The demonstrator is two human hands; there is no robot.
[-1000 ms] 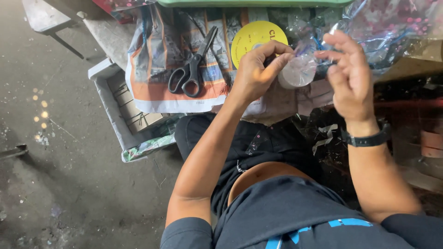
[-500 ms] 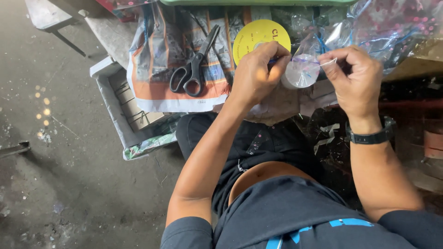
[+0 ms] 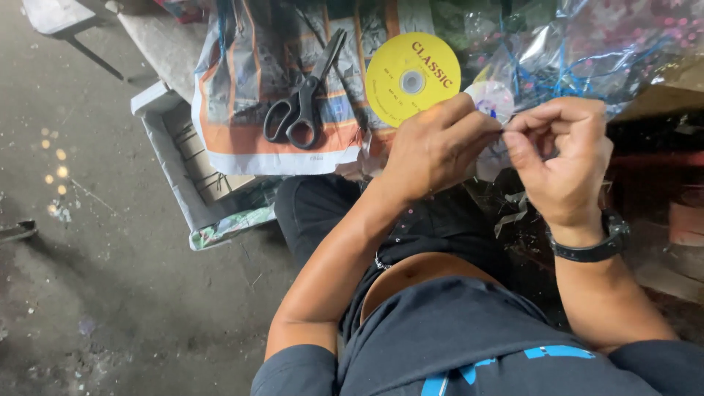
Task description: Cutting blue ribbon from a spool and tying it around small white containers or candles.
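Nearest the camera, the person's dark shirt and lap fill the bottom of the view, both forearms reaching up toward twelve o'clock. The right hand [image 3: 565,158], with a black wristband [image 3: 590,249] on its wrist, has thumb and forefinger pressed together, pinching something thin that I cannot make out at the spot where the two hands meet. The left hand [image 3: 433,147] sits at its nine o'clock, just beside it, fingers curled and closed on the same point, fingertips touching those of the right. Right behind the two hands, at twelve o'clock from them, a small clear disc [image 3: 490,99] peeks out, partly hidden by the knuckles. At ten o'clock from the hands lies a yellow disc [image 3: 412,79], flat on the printed sack [image 3: 242,132] that covers the worktop. Further toward nine o'clock on that sack rest black scissors [image 3: 302,103], blades closed and pointing up to one o'clock. At two o'clock from the hands, crumpled clear plastic wrap [image 3: 623,44] with blue string is heaped. Off at eight o'clock, a pale crate [image 3: 176,183] stands on the grey concrete floor [image 3: 95,293].
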